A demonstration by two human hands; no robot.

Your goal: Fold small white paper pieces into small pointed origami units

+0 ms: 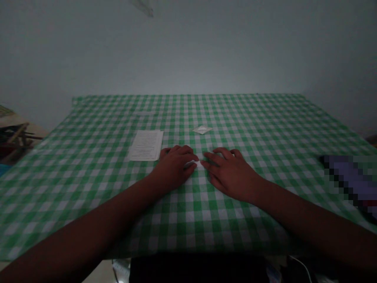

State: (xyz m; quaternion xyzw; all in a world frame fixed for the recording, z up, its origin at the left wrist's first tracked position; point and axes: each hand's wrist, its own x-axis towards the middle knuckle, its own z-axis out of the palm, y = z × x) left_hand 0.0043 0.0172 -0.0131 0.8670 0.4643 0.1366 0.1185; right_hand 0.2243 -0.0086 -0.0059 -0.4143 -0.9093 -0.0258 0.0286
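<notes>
Low over the middle of the cloth, my left hand has its thumb and index finger closed on a small white piece that looks like paper. Most of that piece is hidden by the fingers. My right hand lies palm down just to the right, fingers apart. Its index fingertip is at the right end of the white piece; whether it presses on it I cannot tell. Beyond both hands lies a small, pale, square flat piece with a whiter middle. Left of my left hand is a stack of printed sheets.
A green and white checked tablecloth covers the table, which stands against a pale wall. Farther back lies a faint whitish strip. At the right edge is a blurred dark purple object. Wooden furniture stands at far left.
</notes>
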